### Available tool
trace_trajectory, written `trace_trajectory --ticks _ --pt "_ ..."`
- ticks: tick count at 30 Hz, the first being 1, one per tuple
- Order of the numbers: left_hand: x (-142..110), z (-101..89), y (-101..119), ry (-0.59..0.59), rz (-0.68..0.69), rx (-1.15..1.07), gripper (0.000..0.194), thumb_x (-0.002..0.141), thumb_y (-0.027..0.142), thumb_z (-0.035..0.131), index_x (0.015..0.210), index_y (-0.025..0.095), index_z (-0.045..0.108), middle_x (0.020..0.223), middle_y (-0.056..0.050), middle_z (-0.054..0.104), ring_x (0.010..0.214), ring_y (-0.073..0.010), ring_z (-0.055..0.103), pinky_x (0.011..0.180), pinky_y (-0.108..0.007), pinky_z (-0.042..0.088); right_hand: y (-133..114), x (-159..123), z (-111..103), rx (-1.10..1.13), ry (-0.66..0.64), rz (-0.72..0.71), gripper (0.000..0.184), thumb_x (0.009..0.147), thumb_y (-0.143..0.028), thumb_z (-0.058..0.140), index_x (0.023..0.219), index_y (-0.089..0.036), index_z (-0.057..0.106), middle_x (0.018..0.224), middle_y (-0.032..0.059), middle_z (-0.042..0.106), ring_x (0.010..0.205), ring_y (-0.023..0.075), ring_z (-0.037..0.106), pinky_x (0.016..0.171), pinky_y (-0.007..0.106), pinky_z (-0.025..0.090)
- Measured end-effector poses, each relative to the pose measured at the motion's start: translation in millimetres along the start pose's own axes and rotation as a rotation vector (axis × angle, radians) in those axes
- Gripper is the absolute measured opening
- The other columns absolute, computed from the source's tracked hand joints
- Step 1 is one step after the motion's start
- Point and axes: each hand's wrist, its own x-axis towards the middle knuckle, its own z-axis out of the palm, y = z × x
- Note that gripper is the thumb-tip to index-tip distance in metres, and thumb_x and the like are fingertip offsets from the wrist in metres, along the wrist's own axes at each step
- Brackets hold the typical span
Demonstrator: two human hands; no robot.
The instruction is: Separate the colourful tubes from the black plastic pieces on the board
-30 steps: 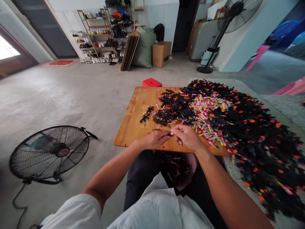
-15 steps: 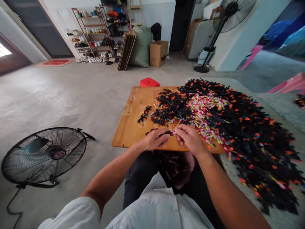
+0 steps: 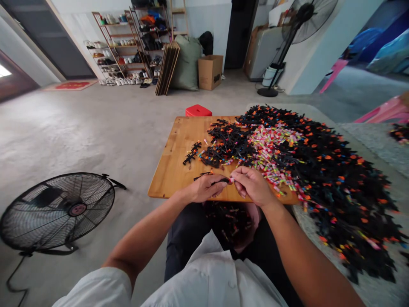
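My left hand (image 3: pixel 204 189) is closed round a small black toy gun (image 3: pixel 225 180), mostly hidden by the fingers. At the gun's right end, my right hand (image 3: pixel 254 186) pinches a tiny pink-and-white piece (image 3: pixel 231 180); whether the two are joined I cannot tell. Both hands are over the near edge of the wooden table (image 3: pixel 168 170). Beyond them lie a few loose toy guns (image 3: pixel 191 154) and a heap of black toy guns (image 3: pixel 228 138) with orange tips. Right of that is a pile of pink-and-white little tubes (image 3: pixel 275 143).
A large mound of black toy guns (image 3: pixel 348 183) spreads over the right side. Below the table, between my knees, stands a pink tub (image 3: pixel 255 215) holding more dark pieces. A floor fan (image 3: pixel 77 209) is at left. Behind the table are a red stool (image 3: pixel 198 110) and a carton (image 3: pixel 210 72).
The view has shifted slightly, so the surroundings sit a little further left. Both hands keep the same hold, with hardly any movement between them.
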Motion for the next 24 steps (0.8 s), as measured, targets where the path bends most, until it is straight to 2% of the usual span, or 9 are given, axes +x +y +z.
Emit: trace_trajectory --ticks 4,10,13,20,24 --pt "-0.2 1.6 -2.2 0.002 -0.011 -0.056 0.047 0.107 0.056 0.041 0.102 0.014 0.062 0.07 0.002 0.055 0.058 -0.0095 0.048 0.059 -0.022 0.041 -6.7 -2.2 0.6 -0.18 0.014 -0.024 0.032 0.093 -0.051 0.067 0.082 -0.021 0.064 0.052 -0.0066 0.051 0.039 0.009 0.042 0.039 0.021 0.034" --pt "0.0 4.0 -2.4 0.032 0.012 0.012 0.049 0.108 0.054 0.04 0.114 0.012 0.064 0.07 0.002 0.055 0.059 -0.0095 0.048 0.059 -0.022 0.041 -11.0 -4.9 2.1 -0.355 0.081 -0.04 0.029 0.093 -0.05 0.064 0.083 -0.022 0.065 0.054 -0.004 0.054 0.041 0.0107 0.043 0.04 0.023 0.033" --pt "-0.1 5.1 -1.0 0.05 0.013 0.048 0.047 0.108 0.053 0.041 0.108 0.013 0.064 0.07 0.002 0.056 0.06 -0.0094 0.049 0.061 -0.022 0.041 -9.9 -6.4 2.2 -0.425 0.113 -0.059 0.027 0.093 -0.047 0.064 0.084 -0.022 0.066 0.056 -0.0029 0.057 0.043 0.0113 0.044 0.042 0.023 0.033" --pt "-0.5 7.5 -1.1 0.033 -0.016 -0.048 0.046 0.108 0.054 0.04 0.087 0.016 0.054 0.067 0.003 0.052 0.056 -0.0087 0.046 0.056 -0.022 0.039 -2.6 -5.4 1.1 -0.267 0.062 0.014 0.027 0.091 -0.047 0.066 0.082 -0.022 0.063 0.051 -0.0062 0.051 0.039 0.0104 0.043 0.038 0.022 0.033" --pt "0.1 5.2 0.9 0.018 -0.002 0.005 0.046 0.108 0.053 0.04 0.081 0.017 0.052 0.067 0.002 0.052 0.057 -0.0086 0.047 0.057 -0.022 0.04 2.7 -3.3 0.0 -0.204 0.049 0.022 0.029 0.091 -0.049 0.067 0.081 -0.022 0.063 0.05 -0.0072 0.05 0.037 0.0092 0.042 0.036 0.021 0.032"
